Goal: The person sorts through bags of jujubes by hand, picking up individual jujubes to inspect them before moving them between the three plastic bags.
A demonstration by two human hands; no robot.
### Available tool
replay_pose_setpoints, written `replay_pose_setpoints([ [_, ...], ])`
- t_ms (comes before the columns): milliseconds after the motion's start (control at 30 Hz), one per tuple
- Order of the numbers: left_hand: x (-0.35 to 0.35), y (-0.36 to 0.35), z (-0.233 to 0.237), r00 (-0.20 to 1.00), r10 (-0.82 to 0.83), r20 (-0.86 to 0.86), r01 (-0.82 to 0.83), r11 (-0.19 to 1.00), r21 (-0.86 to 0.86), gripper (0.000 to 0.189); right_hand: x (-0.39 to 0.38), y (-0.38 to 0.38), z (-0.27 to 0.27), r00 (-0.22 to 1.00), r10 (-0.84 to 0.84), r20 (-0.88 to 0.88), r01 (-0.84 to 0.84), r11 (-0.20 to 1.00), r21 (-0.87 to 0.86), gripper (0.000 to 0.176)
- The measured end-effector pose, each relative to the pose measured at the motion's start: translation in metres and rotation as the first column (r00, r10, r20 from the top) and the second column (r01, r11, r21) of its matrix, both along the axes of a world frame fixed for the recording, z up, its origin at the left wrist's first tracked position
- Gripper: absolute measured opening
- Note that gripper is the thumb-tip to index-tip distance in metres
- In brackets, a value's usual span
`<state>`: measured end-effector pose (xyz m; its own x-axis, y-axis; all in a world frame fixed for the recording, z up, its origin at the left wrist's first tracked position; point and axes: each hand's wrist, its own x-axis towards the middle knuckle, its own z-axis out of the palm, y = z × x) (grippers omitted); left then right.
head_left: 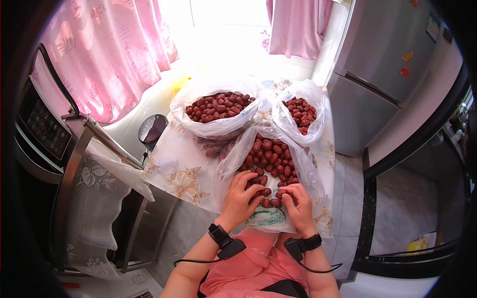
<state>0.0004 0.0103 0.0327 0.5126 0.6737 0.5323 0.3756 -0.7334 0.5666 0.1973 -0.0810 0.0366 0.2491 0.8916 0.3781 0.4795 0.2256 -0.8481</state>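
Red dates (271,156) lie in an opened clear plastic bag (228,171) on the near part of the table. My left hand (242,197) is at the bag's near left, its fingers curved over a few dates, with thumb and forefinger near a single date (266,191). Across from it, my right hand (298,203) has its thumb and forefinger together at a date (279,193). A couple of loose dates (275,202) rest between the hands, above a green print on the plastic. Both wrists wear black straps with cables.
Behind are a large white bag (198,128) full of dates and a smaller one (318,116) at right. The flowered tablecloth (174,181) covers the table. A grey fridge (367,84) stands right, a dark appliance (44,124) left, pink curtains (109,49) behind.
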Motion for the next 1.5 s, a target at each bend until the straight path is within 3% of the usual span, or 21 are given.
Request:
replay_pose_setpoints([
  [333,0.0,-0.001,0.001,1.0,0.005,-0.01,-0.005,1.0,-0.003,0.032,-0.003,-0.002,0.003,0.992,-0.011,-0.127,0.0,0.996,-0.09,0.022],
  [533,0.0,-0.001,0.001,1.0,0.006,-0.013,-0.006,1.0,-0.008,0.032,0.002,0.0,-0.001,0.999,0.006,0.033,-0.006,1.0,0.02,0.019],
  [733,0.0,-0.001,0.001,1.0,0.009,-0.014,-0.009,1.0,-0.001,0.032,-0.002,-0.002,0.006,0.999,0.009,-0.053,-0.011,0.999,-0.052,0.021],
  [1300,-0.001,-0.001,0.002,1.0,-0.008,-0.005,0.008,1.0,0.009,0.026,-0.003,-0.001,0.008,0.999,0.013,-0.045,-0.015,0.999,-0.04,0.02],
  [1500,-0.001,0.001,-0.001,0.997,-0.009,0.077,0.012,0.999,-0.036,0.017,-0.003,-0.001,0.01,1.0,0.01,-0.017,-0.011,0.999,-0.034,0.021],
])
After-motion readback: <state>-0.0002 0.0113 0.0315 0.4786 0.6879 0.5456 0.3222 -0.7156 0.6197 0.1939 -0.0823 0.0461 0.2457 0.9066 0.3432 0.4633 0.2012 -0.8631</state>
